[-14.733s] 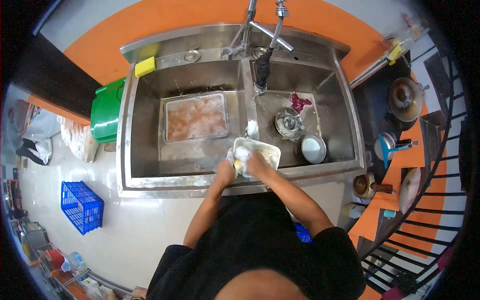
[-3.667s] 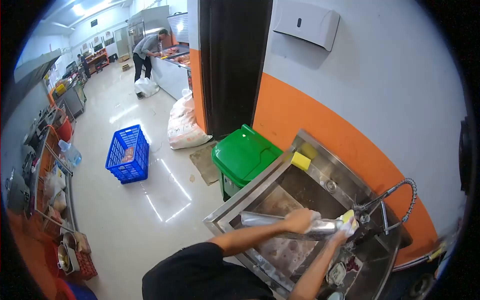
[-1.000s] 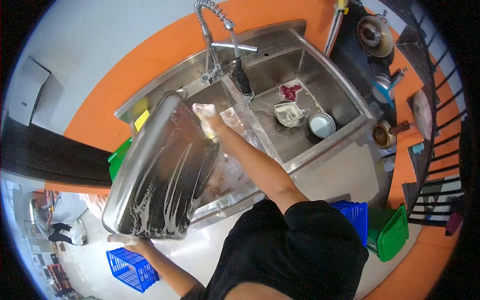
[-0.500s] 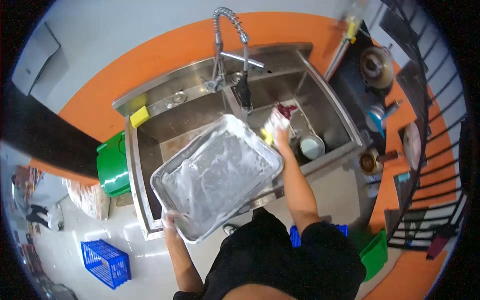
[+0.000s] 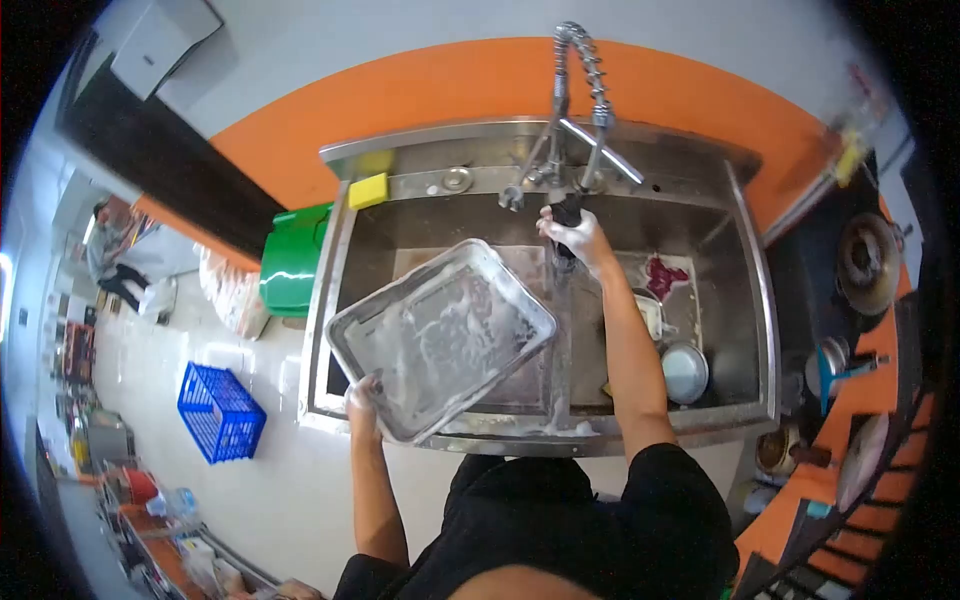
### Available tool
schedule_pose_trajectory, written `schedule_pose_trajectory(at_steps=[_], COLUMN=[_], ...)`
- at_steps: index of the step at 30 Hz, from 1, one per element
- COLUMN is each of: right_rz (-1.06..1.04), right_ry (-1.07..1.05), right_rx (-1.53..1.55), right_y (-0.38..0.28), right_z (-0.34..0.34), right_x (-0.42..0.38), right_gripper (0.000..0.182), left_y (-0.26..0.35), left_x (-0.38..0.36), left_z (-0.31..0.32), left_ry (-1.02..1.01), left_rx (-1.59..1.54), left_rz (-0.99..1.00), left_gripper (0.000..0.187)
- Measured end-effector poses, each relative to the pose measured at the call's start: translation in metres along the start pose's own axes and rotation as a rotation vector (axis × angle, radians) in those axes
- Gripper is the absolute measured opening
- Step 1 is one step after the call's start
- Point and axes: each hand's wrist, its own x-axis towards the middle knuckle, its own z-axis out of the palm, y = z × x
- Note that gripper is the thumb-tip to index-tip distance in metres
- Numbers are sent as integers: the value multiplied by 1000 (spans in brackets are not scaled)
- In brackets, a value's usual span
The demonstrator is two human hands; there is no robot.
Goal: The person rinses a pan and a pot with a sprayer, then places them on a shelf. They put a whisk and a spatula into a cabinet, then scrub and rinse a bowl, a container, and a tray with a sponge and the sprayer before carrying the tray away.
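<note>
Gripping a soapy rectangular steel tray [image 5: 440, 335], left hand [image 5: 362, 395]; right hand [image 5: 577, 235] clasps the black sprayer nozzle [image 5: 566, 215].

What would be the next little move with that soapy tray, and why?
Probably swinging the metal tray under the spray head. Suds coat its inside, the left hand holds it over the sink, and the right hand grips the sprayer.

Soapy tray [image 5: 440, 335] held tilted over the left basin, blocking most of it, faucet hose [image 5: 575, 120] hanging above the divider, bowl [image 5: 684, 371] and cup crowding the right basin, floor behind lay open.
</note>
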Motion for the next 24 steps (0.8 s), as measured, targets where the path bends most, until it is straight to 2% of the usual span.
schedule_pose_trajectory(at_steps=[1,2,3,5,7,8,9,10,11,12,13,14,15,16,18,19,20,21,24], right_rz=[90,182,131,258,141,112,82,78,161,149,138,139,176,218,192,167,17,-38,53], right_ry=[-31,-65,-107,-10,308,420,534,587,552,617,685,677,630,582,495,418,398,383,524], right_rx=[211,417,457,580,526,540,555,562,675,643,608,602,706,806,821,842,703,384,511], right_y=[-14,-24,-22,-3,-16,-10,-4,-15,-30,-38,-43,-46,-49,-49,-51,-52,-45,-41,-66], right_z=[13,28,45,79,117,129,141,153,163,175,183,189,193,197,198,198,198,185,157], right_x=[1,4,7,12,10,12,12,3,-5,-8,-11,-15,-19,-21,-18,-18,-13,-11,0], right_gripper=[34,22,10,22,29,28,27,25,23,24,24,24,25,26,27,29,26,23,32], left_y=[7,1,-7,-17,-16,-17,-19,-45,-43,-45,-51,-77,-99,-102,-106,-99,-87,-75,-94], left_x=[-7,2,10,20,21,24,28,47,51,49,53,74,94,96,103,99,94,90,106], left_z=[8,10,14,27,47,55,65,64,70,81,85,83,83,88,102,103,105,108,113], left_ry=[37,-8,-29,4,13,-3,19,-17,-57,34,81,146,210,214,528,523,408,293,331], left_rx=[-4,-76,-134,-167,-227,-340,-356,-392,-425,-448,-403,-260,-118,-128,396,389,423,454,388], left_rz=[4,-39,-48,-95,-89,-193,-189,-159,-122,-63,41,63,86,81,-190,-198,-163,-125,-181], left_gripper=[23,23,27,28,29,32,38,40,42,42,39,36,34,34,36,36,39,42,45])
